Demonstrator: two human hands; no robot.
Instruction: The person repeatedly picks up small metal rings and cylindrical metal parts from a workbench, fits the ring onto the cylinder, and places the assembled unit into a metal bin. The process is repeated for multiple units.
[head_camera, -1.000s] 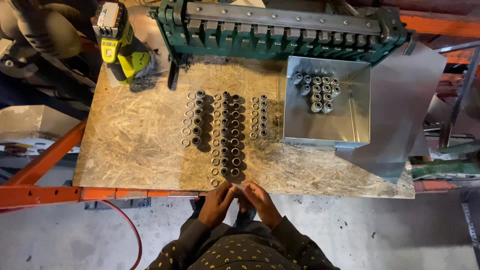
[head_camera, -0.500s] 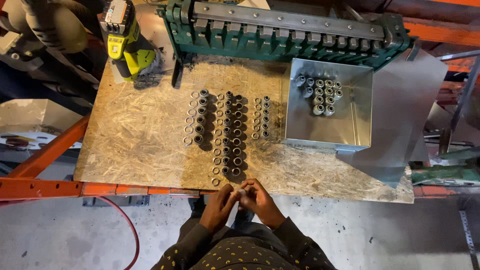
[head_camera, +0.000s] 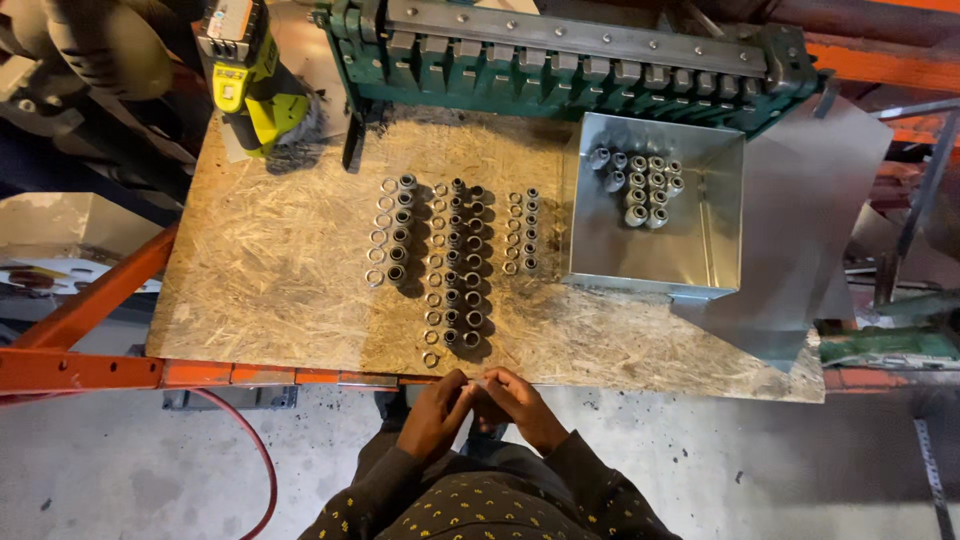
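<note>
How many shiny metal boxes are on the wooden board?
1. The shiny open-topped sheet-metal box sits at the right end of the chipboard worktop, in front of the long green metal machine, with small metal sleeves inside. None seems hidden.

Dim, warm overhead light; sharp centre, edges perhaps slightly bowed.

Table (head_camera: 280, 300): rough, matt strand-board wood, carried on orange painted steel beams (head_camera: 80, 368). Fittings (head_camera: 455, 260) and tray (head_camera: 655, 255): dull grey metal, the tray of smooth sheet with a soft sheen; the bending machine (head_camera: 560, 55) is finished in green painted metal. Drill (head_camera: 250, 85): glossy yellow-green plastic; sleeves (head_camera: 480, 505): matt patterned cloth.
</note>
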